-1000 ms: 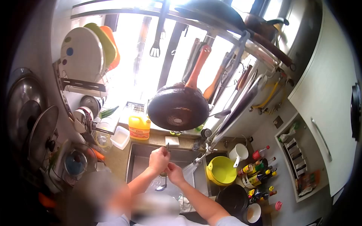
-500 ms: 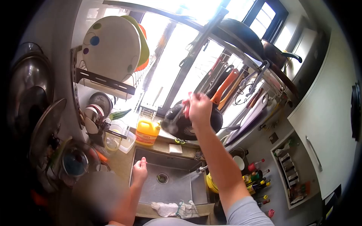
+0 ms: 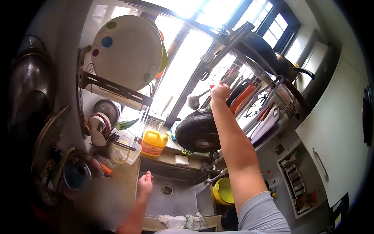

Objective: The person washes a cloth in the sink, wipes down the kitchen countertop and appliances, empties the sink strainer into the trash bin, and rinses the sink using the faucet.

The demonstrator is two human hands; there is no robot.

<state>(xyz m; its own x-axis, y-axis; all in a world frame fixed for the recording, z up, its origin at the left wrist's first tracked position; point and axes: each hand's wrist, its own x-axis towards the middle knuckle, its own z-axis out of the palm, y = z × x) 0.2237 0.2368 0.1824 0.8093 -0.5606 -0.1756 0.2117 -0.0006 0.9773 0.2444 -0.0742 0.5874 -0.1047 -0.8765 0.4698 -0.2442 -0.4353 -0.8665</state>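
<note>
My right hand is raised at the hanging rack, its fingers closed around a ladle. The ladle's round bowl points left, and a bit of red shows beside my fingers. Just below hangs a black frying pan, partly hidden by my forearm. An orange-handled utensil hangs to the right of my hand. Over the left side of the sink, my left hand is curled closed with the thumb up, and nothing shows in it.
Water sprays from the faucet into the sink, beside a yellow-green basin. A yellow jug stands behind the sink. Large plates fill the upper left rack. Cloths lie on the front edge. Lids and bowls crowd the left.
My right hand has moved up and to the right with the ladle, which was blurred in front of the pan before. My left hand has dropped slightly. The view has shifted a little.
</note>
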